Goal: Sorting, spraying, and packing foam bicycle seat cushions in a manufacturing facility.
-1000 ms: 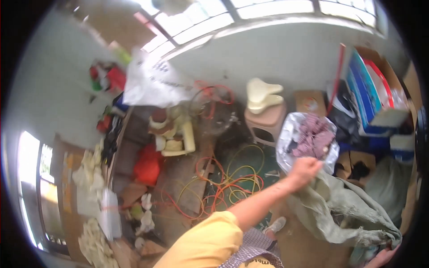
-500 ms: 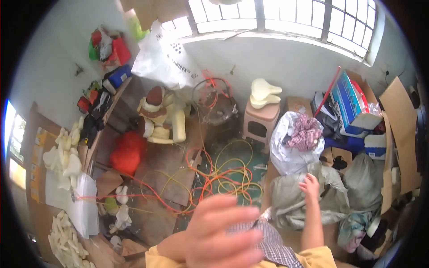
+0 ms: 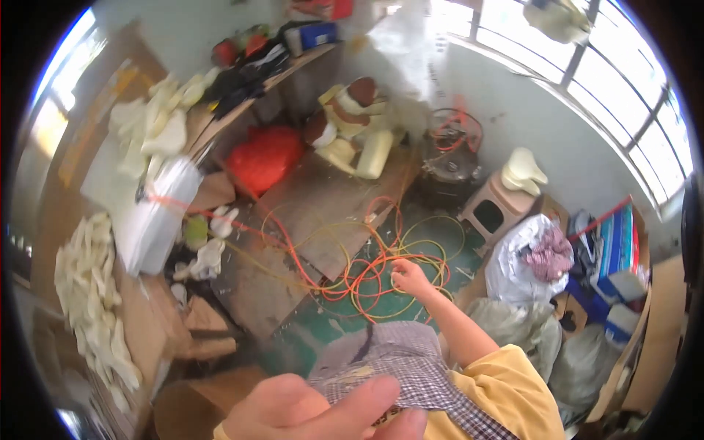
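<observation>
Close in front at the lower middle is my left hand (image 3: 323, 411), blurred, its fingers stretched out and apart with nothing seen between them. My right hand (image 3: 412, 279) reaches forward from a yellow sleeve, its fingers loosely curled and no object showing in them. Behind it in the picture lie tangled orange and yellow hoses (image 3: 352, 287) on the green floor; I cannot make out any contact. A checked apron (image 3: 396, 363) covers my front.
A workbench (image 3: 158, 323) at left carries pale foam-like pieces (image 3: 95, 308) and a white block (image 3: 158, 216). A red bag (image 3: 265, 160) sits beyond. At right are a stool (image 3: 499, 209) with pale bicycle saddles (image 3: 522, 170), a white sack (image 3: 513, 275) and boxes (image 3: 616, 249).
My view has turned to the left, toward the workbench. My left hand has dropped lower. My right hand has moved from beside the grey sacks to over the hoses, its fingers curling.
</observation>
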The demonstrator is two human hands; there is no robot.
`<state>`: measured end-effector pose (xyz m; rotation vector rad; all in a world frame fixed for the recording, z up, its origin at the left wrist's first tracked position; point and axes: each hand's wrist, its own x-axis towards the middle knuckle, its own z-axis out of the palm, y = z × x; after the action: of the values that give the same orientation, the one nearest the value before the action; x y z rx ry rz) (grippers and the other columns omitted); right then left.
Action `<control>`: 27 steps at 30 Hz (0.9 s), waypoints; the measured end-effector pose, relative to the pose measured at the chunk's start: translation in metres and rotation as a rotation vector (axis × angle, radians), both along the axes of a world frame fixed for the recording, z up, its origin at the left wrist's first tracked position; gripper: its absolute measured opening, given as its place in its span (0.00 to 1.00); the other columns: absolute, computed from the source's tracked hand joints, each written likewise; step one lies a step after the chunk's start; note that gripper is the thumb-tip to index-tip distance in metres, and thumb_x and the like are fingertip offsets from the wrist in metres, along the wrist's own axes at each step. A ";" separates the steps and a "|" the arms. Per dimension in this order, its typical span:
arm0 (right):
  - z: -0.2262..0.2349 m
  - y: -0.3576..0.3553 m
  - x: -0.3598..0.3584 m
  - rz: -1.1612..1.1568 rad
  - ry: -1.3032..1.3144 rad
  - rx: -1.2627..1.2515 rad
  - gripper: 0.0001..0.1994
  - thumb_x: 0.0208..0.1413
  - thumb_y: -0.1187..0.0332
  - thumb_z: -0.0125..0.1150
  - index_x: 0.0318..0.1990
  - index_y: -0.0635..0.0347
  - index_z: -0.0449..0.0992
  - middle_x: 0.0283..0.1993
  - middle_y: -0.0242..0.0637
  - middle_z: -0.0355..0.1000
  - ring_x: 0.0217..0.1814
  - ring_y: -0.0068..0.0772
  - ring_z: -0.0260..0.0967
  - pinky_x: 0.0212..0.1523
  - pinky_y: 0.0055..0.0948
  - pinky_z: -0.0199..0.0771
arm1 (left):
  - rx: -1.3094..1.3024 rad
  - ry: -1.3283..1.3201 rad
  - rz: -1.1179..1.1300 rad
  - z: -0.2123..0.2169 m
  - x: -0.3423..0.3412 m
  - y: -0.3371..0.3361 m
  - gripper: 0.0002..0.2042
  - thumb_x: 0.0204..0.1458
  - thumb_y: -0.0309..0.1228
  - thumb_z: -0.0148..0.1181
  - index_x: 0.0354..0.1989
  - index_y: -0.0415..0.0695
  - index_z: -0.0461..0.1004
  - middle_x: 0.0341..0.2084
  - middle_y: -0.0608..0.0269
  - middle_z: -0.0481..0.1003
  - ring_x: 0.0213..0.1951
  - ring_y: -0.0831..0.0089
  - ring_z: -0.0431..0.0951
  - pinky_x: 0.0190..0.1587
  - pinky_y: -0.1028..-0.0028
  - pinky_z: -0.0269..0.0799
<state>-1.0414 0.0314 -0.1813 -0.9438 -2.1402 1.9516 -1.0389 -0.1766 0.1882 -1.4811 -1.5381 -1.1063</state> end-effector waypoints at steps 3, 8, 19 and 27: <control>-0.014 -0.023 -0.046 0.188 -0.009 -0.017 0.16 0.50 0.70 0.57 0.48 0.62 0.70 0.35 0.35 0.71 0.27 0.25 0.71 0.28 0.25 0.72 | 0.085 -0.019 0.277 -0.001 -0.006 0.002 0.07 0.59 0.38 0.43 0.28 0.61 0.65 0.22 0.83 0.71 0.34 0.71 0.78 0.61 0.46 0.51; -0.049 -0.084 -0.126 0.444 0.107 0.086 0.15 0.52 0.71 0.55 0.48 0.63 0.70 0.32 0.35 0.71 0.25 0.22 0.70 0.25 0.24 0.71 | 0.223 -0.225 0.493 -0.015 -0.030 -0.025 0.07 0.61 0.41 0.39 0.35 0.61 0.66 0.18 0.79 0.70 0.24 0.80 0.73 0.46 0.66 0.69; -0.033 -0.242 -0.271 0.814 -0.058 0.073 0.15 0.51 0.70 0.55 0.47 0.64 0.69 0.35 0.39 0.73 0.28 0.27 0.72 0.30 0.28 0.74 | 0.200 0.234 0.574 -0.029 -0.191 -0.199 0.09 0.60 0.42 0.41 0.29 0.62 0.67 0.20 0.83 0.67 0.25 0.84 0.72 0.58 0.62 0.52; -0.008 -0.298 -0.353 1.008 0.153 0.379 0.17 0.49 0.66 0.58 0.46 0.61 0.71 0.36 0.42 0.74 0.37 0.34 0.72 0.38 0.34 0.73 | 0.137 0.048 0.736 -0.033 -0.242 -0.313 0.09 0.53 0.26 0.44 0.41 0.42 0.66 0.36 0.60 0.69 0.32 0.60 0.73 0.50 0.50 0.63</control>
<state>-1.3948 -0.2664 -0.1890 0.4456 -3.0179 1.6358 -1.2806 -0.4895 0.1555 -0.7270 -1.7208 -0.7035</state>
